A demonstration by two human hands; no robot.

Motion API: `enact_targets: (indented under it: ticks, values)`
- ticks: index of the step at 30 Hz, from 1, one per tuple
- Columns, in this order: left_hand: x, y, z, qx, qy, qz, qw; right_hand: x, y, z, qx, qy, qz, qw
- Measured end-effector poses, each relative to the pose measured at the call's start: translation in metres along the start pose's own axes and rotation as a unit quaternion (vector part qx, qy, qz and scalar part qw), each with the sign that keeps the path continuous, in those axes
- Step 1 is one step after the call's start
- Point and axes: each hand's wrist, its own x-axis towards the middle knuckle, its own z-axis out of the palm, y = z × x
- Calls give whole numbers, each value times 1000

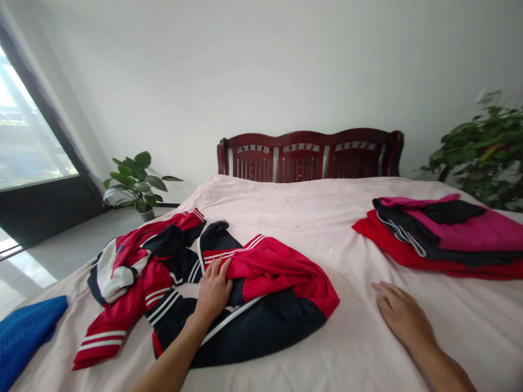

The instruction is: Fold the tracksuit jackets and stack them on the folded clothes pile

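A crumpled red and navy tracksuit jacket (281,277) with white-striped ribbing lies on the bed in front of me. My left hand (214,286) is on its striped edge, with the fingers bent over the cloth. To the left is a bunched part in red, white and navy (139,272) with striped cuffs; whether it is a separate garment I cannot tell. My right hand (402,313) is over the pink sheet, right of the jacket, its fingers stretched out and holding nothing.
A stack of folded clothes (469,228) in magenta, black and red lies at the right. Blue cloth (28,337) is at the left edge. The bed (278,204) has a dark wooden headboard (302,155). Potted plants (137,182) stand on both sides.
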Motion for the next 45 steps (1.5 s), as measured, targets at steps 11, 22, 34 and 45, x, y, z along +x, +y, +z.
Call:
enact_targets:
  ticks: [11, 22, 34, 45]
  values:
    - [16, -73, -43, 139, -173, -166, 961, 3, 12, 9, -4, -4, -9, 1000]
    - [38, -120, -93, 218, -250, -53, 942, 1, 20, 13, 9, -1, -17, 1000]
    - [10, -145, -133, 262, -304, -1, 916, 0, -14, 1, 58, 5, -10, 998]
    - [80, -47, -44, -16, -268, 20, 963, -38, -159, -35, 360, -164, 27, 918]
